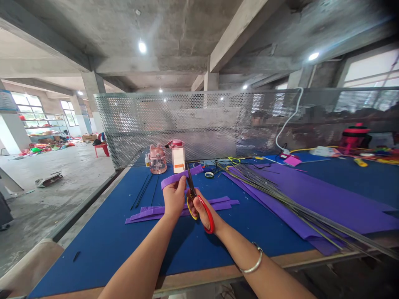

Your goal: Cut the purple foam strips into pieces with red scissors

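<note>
My left hand (174, 196) pinches a purple paper-like strip (172, 180), which runs from the fingers to the right behind the scissors. In my right hand (202, 209) is a pair of scissors (208, 216) with red and yellow handles. Their dark blades point up and cross the strip just right of my left fingers; whether they have cut into it I cannot tell. Below both hands, several more purple strips (149, 213) lie in a loose pile on the blue tabletop (124, 249). Thin dark rods (144, 191) rest left of my left hand.
Large purple sheets (293, 187) and a bundle of long thin wires (280, 199) cover the table's right side. A pink bottle (158, 160), another pink-lidded bottle (178, 160) and a tape roll (209, 175) stand or lie behind. A perforated metal screen (187, 120) borders the back.
</note>
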The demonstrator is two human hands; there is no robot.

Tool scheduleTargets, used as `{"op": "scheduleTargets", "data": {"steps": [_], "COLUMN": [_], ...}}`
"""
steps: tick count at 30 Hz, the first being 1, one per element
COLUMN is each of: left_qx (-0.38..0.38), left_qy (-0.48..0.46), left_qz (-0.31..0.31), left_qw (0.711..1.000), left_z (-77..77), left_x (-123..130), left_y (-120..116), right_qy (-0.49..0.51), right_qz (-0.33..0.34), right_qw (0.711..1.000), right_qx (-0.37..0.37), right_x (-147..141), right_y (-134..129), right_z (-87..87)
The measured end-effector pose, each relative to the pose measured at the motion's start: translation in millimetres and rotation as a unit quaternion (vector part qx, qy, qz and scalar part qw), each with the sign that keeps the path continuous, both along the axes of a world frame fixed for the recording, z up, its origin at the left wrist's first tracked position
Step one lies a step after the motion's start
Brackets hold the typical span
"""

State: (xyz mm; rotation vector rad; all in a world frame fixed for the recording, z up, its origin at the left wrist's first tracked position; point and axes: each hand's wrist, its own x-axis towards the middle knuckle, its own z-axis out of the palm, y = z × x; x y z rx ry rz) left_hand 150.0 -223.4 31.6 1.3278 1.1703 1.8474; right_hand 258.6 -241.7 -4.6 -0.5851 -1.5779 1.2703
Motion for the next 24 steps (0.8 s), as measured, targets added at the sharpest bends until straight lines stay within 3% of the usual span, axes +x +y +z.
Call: {"op": "scheduleTargets", "data": {"steps": [10,17,24], "left_qx": [0.010,0.015,0.029], "left_qy": [0.069,0.061,0.061], "left_qz": [0.023,0.026,0.018], "left_qw": [0.997,0.998,0.998], "left_z": [2.8,5.2,1.5], "left_x": [0.1,0.0,1.6], "left_y": [-5.7,-7.2,-4.7], "right_qy": [0.008,-0.013,-0.010], "right_qz": [-0.012,-0.062,-0.063], "right_qw": [1.000,0.998,0.998], "right_qx": [-0.005,-0.008,-0.016], "right_x": [-0.7,-0.1,-0.6], "right_y": [1.3,-0.1,1.5], "right_z": [1.0,4.4,3.4]}}
